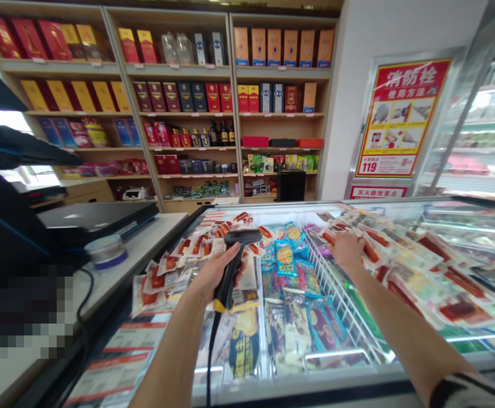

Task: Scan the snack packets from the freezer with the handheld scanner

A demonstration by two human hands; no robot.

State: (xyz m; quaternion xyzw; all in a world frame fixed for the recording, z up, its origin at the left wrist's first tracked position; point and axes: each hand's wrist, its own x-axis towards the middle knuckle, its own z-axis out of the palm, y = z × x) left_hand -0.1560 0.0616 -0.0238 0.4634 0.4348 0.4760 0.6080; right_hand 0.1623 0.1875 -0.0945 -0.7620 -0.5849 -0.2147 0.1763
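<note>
My left hand is wrapped around the handle of a black handheld barcode scanner, its head pointing right and its cable hanging down. On the right, my right hand is closed at a clear vacuum pack of sausage, its fingertips partly hidden. More sausage packs lie spread beside and beyond that hand on the freezer's glass top. Another row of sausage packs lies to the left of the scanner. Between my hands, blue ice cream packets show inside the chest freezer.
A white wire divider stands inside the freezer. Left of it, a counter carries a flat black device, a round tin and a cable. Shelves of boxed bottles line the back wall, near a red fire-hydrant poster.
</note>
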